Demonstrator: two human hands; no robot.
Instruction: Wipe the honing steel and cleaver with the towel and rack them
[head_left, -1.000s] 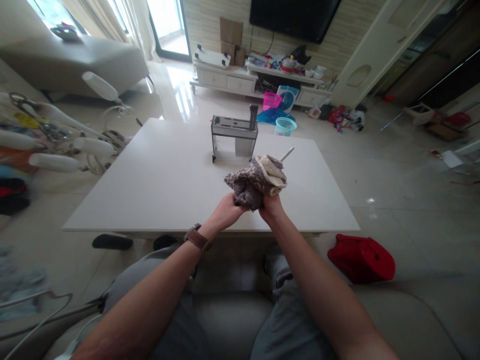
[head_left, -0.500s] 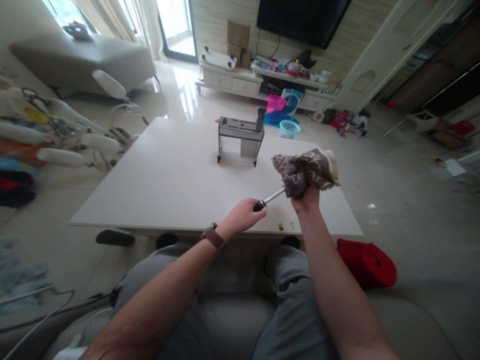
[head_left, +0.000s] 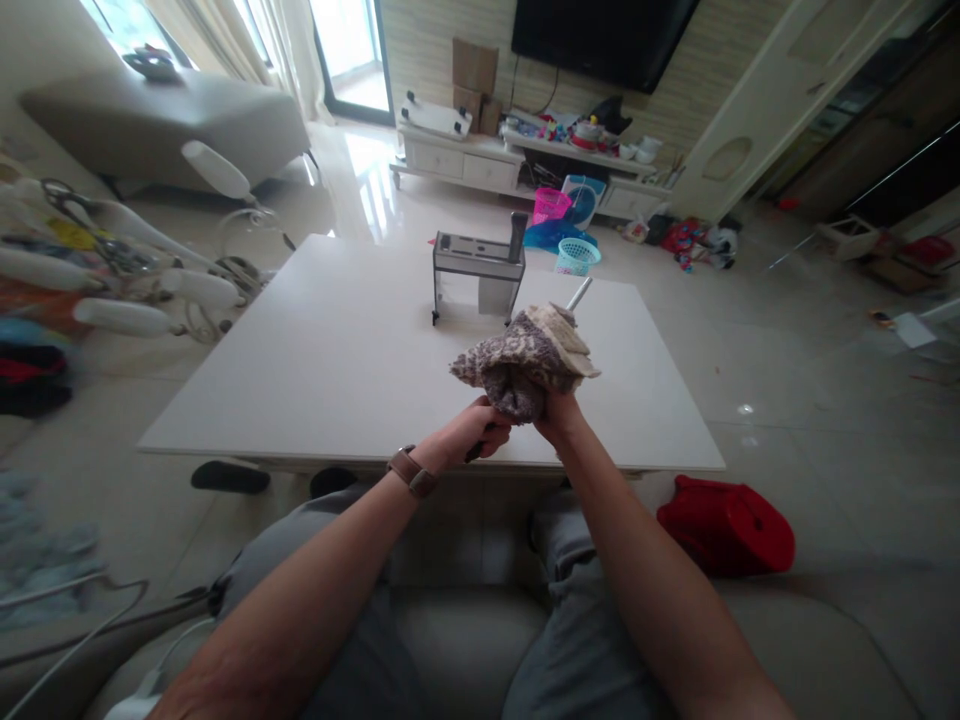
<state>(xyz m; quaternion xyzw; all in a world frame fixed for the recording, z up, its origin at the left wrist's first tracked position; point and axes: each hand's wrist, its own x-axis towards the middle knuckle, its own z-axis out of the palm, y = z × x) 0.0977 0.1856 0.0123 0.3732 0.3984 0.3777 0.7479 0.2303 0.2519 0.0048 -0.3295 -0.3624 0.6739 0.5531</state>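
Note:
Near the front edge of the white table (head_left: 315, 360), my left hand (head_left: 469, 432) is closed around the black handle of a sharpening steel (head_left: 579, 293). Its metal rod passes into a bunched purple-brown and cream cloth (head_left: 529, 350), and only the tip sticks out beyond the far side. My right hand (head_left: 559, 415) grips that cloth from below, wrapped about the rod; its fingers are mostly hidden by the fabric. Both hands are close together above the tabletop. Farther back on the table stands a grey knife block (head_left: 480, 257) with one dark handle upright at its right end.
A red bag or case (head_left: 727, 525) lies to the right below the table edge. Beyond the table are a turquoise basket (head_left: 577, 257), a pink basket (head_left: 551, 204) and a low white cabinet (head_left: 491, 172). A white lamp-like fixture (head_left: 217, 170) is at left.
My right hand and the cloth have slid down the rod toward the handle, moving left and nearer. The rod's tip now shows past the cloth. My left hand has shifted slightly left and lower.

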